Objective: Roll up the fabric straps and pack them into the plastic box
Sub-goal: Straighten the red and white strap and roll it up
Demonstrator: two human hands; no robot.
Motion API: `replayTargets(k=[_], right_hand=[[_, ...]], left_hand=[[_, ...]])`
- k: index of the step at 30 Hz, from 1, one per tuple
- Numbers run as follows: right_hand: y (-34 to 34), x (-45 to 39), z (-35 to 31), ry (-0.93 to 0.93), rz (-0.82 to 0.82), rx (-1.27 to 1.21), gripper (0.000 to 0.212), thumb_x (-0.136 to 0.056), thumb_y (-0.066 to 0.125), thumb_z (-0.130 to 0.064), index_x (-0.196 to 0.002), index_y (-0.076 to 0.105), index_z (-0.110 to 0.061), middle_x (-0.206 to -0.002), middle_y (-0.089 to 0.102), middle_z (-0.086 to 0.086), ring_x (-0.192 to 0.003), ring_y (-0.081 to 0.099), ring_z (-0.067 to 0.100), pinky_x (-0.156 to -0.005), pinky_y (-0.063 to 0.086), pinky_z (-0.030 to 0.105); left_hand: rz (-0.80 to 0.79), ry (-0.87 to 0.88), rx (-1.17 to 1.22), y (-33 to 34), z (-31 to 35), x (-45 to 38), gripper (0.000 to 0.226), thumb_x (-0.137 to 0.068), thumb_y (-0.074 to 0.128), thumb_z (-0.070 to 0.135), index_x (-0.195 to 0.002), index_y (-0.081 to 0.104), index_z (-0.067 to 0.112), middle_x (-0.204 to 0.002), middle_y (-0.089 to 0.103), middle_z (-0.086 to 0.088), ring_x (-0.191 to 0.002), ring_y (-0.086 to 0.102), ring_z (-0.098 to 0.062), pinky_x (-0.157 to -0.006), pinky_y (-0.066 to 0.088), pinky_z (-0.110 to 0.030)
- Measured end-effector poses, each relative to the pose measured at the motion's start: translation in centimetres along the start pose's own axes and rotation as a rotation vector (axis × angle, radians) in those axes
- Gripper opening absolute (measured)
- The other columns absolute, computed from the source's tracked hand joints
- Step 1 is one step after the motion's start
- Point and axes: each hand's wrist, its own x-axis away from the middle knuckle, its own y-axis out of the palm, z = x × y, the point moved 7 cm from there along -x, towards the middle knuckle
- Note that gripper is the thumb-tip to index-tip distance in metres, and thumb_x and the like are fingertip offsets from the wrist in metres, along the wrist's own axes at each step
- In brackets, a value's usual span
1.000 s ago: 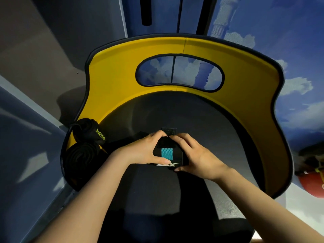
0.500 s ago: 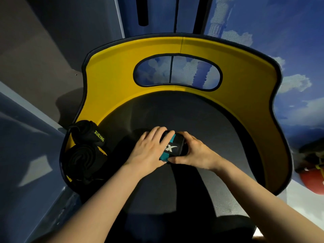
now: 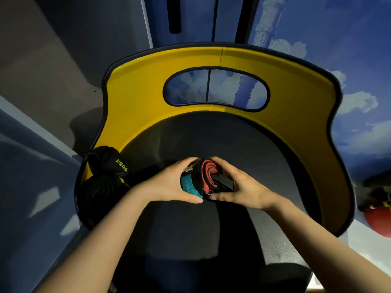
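A rolled fabric strap, black with a teal band and a red spiral end face, is held above the dark seat surface. My left hand wraps its teal side. My right hand cups the red spiral end, where a black tab sticks out. Two more rolled black straps lie at the left edge: one marked XUEYING and one below it. No plastic box is visible.
A yellow curved backrest with an oval cut-out rings the dark seat. A blue wall with clouds stands behind and to the right. A red object sits at the right edge. Grey floor lies to the left.
The strap has been rolled tight and turned, so its red spiral end now faces up. Both hands shifted from pressing it on the seat to gripping the roll's sides.
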Motion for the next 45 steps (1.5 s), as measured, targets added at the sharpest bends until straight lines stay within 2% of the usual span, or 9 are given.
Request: replayTargets(k=[5,13,20,24,29,32,36,41,45], right_hand=[[0.4,0.3,-1.6,-0.054,-0.069,-0.170,0.095,-0.068,0.082,-0.008,-0.143,0.026,-0.027,-0.137,0.045,-0.011,-0.131,0.042,0.007,-0.108,0.036,0.024],[-0.6,0.5,-3.0,-0.073,0.064,-0.156,0.081,-0.063,0.086,-0.011,-0.129,0.039,-0.022,-0.118,0.055,-0.023,-0.117,0.055,0.007,-0.100,0.045,0.029],[-1.0,0.0,-3.8,-0.070,0.236,-0.147,0.071,-0.054,0.089,-0.026,-0.114,0.050,-0.026,-0.109,0.063,-0.016,-0.104,0.062,0.005,-0.088,0.050,0.023],[-0.5,-0.7,-4.3,-0.057,0.324,-0.122,0.067,-0.052,0.091,-0.028,-0.106,0.052,-0.026,-0.102,0.065,-0.015,-0.099,0.062,-0.001,-0.084,0.050,0.017],[1.2,-2.0,-4.4,-0.029,0.374,-0.062,0.066,-0.056,0.090,-0.026,-0.106,0.047,-0.026,-0.109,0.061,-0.012,-0.102,0.058,-0.004,-0.085,0.047,0.013],[2.5,-2.9,-4.2,-0.037,0.320,-0.033,0.062,-0.062,0.087,-0.022,-0.108,0.045,-0.028,-0.118,0.059,-0.004,-0.109,0.057,0.002,-0.091,0.046,0.017],[4.8,-4.4,-5.4,-0.101,0.215,0.044,0.058,-0.071,0.081,-0.020,-0.115,0.043,-0.017,-0.121,0.052,-0.015,-0.109,0.051,-0.006,-0.087,0.040,0.004],[7.5,-8.0,-6.8,-0.150,0.203,0.132,0.055,-0.070,0.081,-0.026,-0.108,0.043,-0.018,-0.115,0.063,-0.005,-0.107,0.059,0.014,-0.086,0.049,0.033],[8.3,-9.2,-6.3,-0.155,0.221,0.144,0.054,-0.070,0.081,-0.026,-0.106,0.041,-0.022,-0.114,0.063,-0.001,-0.107,0.059,0.018,-0.086,0.049,0.038]], left_hand=[[-0.065,-0.024,0.216,-0.4,0.3,0.7,0.077,-0.055,0.085,0.038,-0.116,0.038,0.049,-0.122,0.049,0.026,-0.117,0.046,0.006,-0.100,0.041,-0.017],[-0.156,0.028,0.356,-0.7,1.5,2.0,0.091,-0.043,0.080,0.067,-0.122,0.039,0.044,-0.125,0.050,0.025,-0.115,0.049,0.013,-0.090,0.043,-0.008],[0.002,0.003,0.180,-3.0,1.9,2.6,0.083,-0.057,0.076,0.050,-0.125,0.030,0.050,-0.131,0.041,0.025,-0.124,0.040,0.005,-0.100,0.037,-0.015],[0.158,0.023,-0.028,-4.2,1.7,2.9,0.092,-0.068,0.082,0.032,-0.141,0.026,0.029,-0.139,0.034,0.013,-0.130,0.032,-0.002,-0.110,0.031,-0.025],[0.338,0.049,-0.181,-5.8,1.9,4.0,0.096,-0.062,0.084,0.037,-0.140,0.028,0.032,-0.139,0.034,0.009,-0.130,0.033,-0.007,-0.109,0.033,-0.029],[0.293,0.023,-0.195,-6.5,1.0,4.6,0.089,-0.065,0.083,0.026,-0.137,0.031,0.031,-0.140,0.036,0.009,-0.130,0.035,-0.009,-0.108,0.032,-0.027],[0.211,-0.058,-0.220,-7.5,-1.1,5.4,0.090,-0.068,0.081,0.015,-0.139,0.028,0.029,-0.141,0.034,0.005,-0.131,0.035,-0.011,-0.109,0.031,-0.028],[0.246,-0.159,-0.376,-9.3,-3.1,6.8,0.096,-0.071,0.079,0.022,-0.144,0.018,0.019,-0.143,0.024,0.001,-0.133,0.032,-0.019,-0.110,0.034,-0.034],[0.303,-0.167,-0.467,-9.4,-3.1,6.9,0.099,-0.072,0.079,0.032,-0.147,0.015,0.019,-0.145,0.022,0.001,-0.137,0.025,-0.018,-0.113,0.029,-0.034]])
